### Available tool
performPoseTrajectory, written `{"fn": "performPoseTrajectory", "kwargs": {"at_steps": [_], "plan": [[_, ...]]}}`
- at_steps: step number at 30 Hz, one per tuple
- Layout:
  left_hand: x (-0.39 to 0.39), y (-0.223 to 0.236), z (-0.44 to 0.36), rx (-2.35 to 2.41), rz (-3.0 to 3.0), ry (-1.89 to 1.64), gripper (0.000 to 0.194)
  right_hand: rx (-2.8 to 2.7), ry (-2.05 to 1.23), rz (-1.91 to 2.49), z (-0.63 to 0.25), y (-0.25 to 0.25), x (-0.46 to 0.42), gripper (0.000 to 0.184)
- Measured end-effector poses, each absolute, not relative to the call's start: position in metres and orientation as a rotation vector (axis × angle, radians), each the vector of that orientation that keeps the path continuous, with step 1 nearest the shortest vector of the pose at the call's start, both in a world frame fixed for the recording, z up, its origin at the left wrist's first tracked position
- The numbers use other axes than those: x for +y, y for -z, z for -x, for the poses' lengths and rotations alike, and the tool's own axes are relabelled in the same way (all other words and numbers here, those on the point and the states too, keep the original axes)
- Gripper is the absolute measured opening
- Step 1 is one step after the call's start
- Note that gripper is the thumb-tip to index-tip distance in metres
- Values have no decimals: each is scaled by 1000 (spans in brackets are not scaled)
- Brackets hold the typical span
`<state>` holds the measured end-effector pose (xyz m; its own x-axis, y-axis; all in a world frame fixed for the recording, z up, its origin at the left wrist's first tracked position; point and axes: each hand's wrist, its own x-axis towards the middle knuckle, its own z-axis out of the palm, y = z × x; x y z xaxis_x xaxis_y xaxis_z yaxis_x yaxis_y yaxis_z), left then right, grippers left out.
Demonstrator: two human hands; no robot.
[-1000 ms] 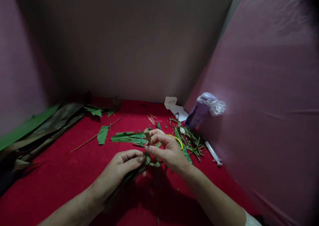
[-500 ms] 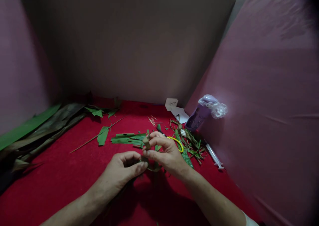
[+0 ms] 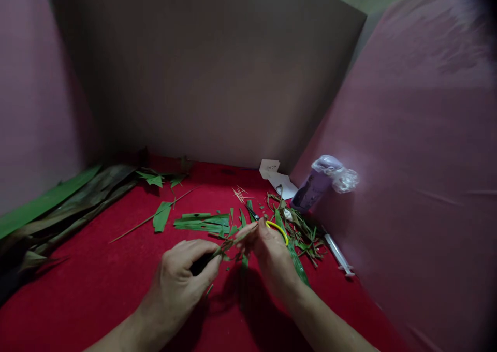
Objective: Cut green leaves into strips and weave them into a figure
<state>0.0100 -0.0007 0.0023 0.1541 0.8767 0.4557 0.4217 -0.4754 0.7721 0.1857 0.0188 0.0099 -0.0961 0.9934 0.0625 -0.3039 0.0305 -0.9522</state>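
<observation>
Between my hands stretches a narrow, brownish-green leaf strip (image 3: 229,245). My left hand (image 3: 182,269) is closed, pinching the strip's near end between thumb and fingers. The far end is gripped by my right hand (image 3: 272,253), its fingers partly hidden behind the thumb. Just beyond my right hand lie scissors with yellow handles (image 3: 281,231). Cut green leaf pieces (image 3: 202,222) rest on the red cloth (image 3: 97,284) past my hands.
At the right stand a purple bottle (image 3: 313,189) wrapped in clear plastic, a syringe (image 3: 338,253) and a heap of leaf scraps (image 3: 306,240). Toothpicks (image 3: 241,193) and white papers (image 3: 281,184) lie at the back. Long leaves (image 3: 85,207) and a thin stick (image 3: 135,229) are left.
My hands have moved apart, drawing the strip from a curled shape into a straighter line. My right hand has turned and shifted slightly right. The camera view has tilted a little.
</observation>
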Motion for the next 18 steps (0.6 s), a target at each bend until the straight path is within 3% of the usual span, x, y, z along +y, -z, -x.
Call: {"fn": "performPoseTrajectory", "kwargs": {"at_steps": [3, 6, 12, 18], "plan": [[3, 0, -7, 1199, -2206, -1425, 8, -848, -1621, 868, -187, -13, 20, 71], [5, -1, -4, 1184, -2340, -1472, 8, -755, -1655, 819, -192, -18, 23, 76], [2, -5, 0, 1190, -2567, -1412, 8, -1000, -1571, 966, -197, -21, 23, 38], [2, -10, 1, 1189, -2805, -1338, 7, -1242, -1746, 996, -192, -15, 13, 36]]}}
